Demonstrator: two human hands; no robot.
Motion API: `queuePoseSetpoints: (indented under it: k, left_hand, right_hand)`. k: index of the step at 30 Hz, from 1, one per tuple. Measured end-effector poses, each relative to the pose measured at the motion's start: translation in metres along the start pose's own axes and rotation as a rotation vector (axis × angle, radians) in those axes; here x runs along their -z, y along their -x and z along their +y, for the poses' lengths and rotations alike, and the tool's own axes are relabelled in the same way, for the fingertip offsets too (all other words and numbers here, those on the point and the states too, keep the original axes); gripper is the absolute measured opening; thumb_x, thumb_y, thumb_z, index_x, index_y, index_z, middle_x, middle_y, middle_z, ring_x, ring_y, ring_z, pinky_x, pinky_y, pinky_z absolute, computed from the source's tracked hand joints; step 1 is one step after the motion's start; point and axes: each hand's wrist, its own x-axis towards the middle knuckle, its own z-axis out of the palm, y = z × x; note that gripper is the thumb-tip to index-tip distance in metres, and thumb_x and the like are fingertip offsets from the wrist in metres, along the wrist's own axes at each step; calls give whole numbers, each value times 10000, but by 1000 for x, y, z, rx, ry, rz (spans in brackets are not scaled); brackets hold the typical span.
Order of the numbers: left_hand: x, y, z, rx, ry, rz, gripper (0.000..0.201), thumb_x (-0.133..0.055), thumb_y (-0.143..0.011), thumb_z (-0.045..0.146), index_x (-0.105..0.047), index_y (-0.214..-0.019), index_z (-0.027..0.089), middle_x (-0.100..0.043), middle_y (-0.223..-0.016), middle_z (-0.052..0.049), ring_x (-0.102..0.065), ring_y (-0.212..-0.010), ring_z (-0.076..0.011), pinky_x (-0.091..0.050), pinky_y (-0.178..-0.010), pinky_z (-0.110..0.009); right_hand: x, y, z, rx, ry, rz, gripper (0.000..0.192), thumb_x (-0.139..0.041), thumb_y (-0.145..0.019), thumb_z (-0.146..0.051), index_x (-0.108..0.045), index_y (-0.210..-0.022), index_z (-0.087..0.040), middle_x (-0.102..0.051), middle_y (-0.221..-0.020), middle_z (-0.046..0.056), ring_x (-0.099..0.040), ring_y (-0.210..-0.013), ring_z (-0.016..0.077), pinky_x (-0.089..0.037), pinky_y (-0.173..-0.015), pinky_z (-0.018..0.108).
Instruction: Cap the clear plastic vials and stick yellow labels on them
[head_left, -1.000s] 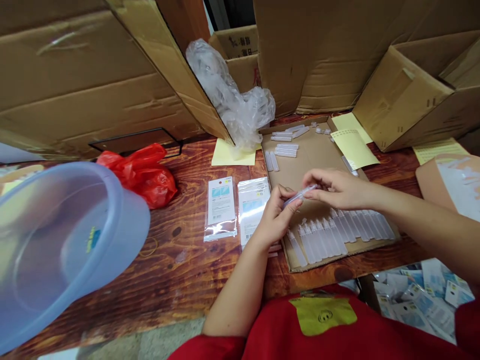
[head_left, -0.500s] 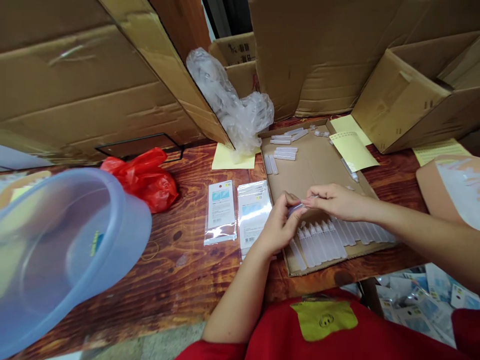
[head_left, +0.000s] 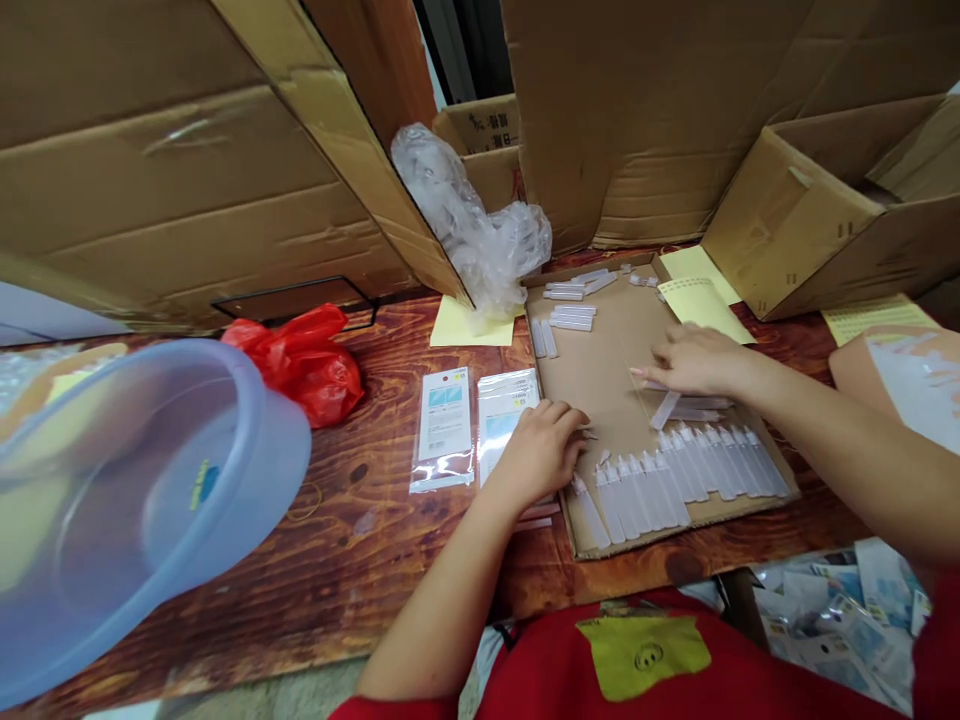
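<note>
My left hand [head_left: 541,447] lies palm down across a clear packet [head_left: 504,408] and the left edge of the flat cardboard tray [head_left: 600,360], and I see nothing held in it. My right hand [head_left: 694,360] hovers palm down over the middle of the tray. Its fingers are spread above a few loose clear plastic tubes [head_left: 666,408] that lie at an angle. A neat row of several clear tubes [head_left: 679,478] lies along the tray's near edge. More tubes [head_left: 570,312] lie at the tray's far left corner.
Another packet [head_left: 445,428] lies left of my left hand on the wooden table [head_left: 360,540]. A blue plastic tub [head_left: 127,500] tilts at the near left, with a red bag [head_left: 307,362] behind it. Cardboard boxes [head_left: 817,220] wall the back, beside a crumpled clear bag [head_left: 480,235] and yellow sheets [head_left: 701,300].
Both hands held one tube between them above the tray. Now they have parted: the left hand dropped to the tray's left edge and the right hand moved right and farther, over loose tubes.
</note>
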Motion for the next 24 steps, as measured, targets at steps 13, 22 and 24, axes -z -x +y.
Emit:
queuePoseSetpoints:
  k: [13, 22, 24]
  left_hand:
    - [-29, 0, -10, -24, 200, 175, 171, -598, -909, 127, -759, -914, 185, -748, -896, -81, -686, -863, -204, -515, -832, -357]
    - [2, -8, -2, 593, 1747, 665, 419, -974, -507, 394, -741, -778, 177, -792, -846, -33, -760, -773, -147, -489, -546, -153]
    - [3, -8, 5, 619, 1860, 622, 416, -988, -488, 352, -741, -771, 174, -795, -839, -24, -760, -747, -138, -521, -562, -145]
  right_hand:
    - [-32, -100, -75, 105, -47, 177, 258, -532, -943, -202, -629, -1159, -101, -630, -1261, 231, -579, -1170, 318, -460, -992, 434]
    - [-27, 52, -83, 466, -251, 587, 168, -429, -1035, -302, -496, -1155, -205, -676, -886, 41, -633, -723, 172, -477, -645, 268]
    - [-37, 72, -90, 530, -207, 720, 142, -436, -1036, -263, -509, -1139, -199, -679, -878, 52, -642, -733, 175, -476, -635, 268]
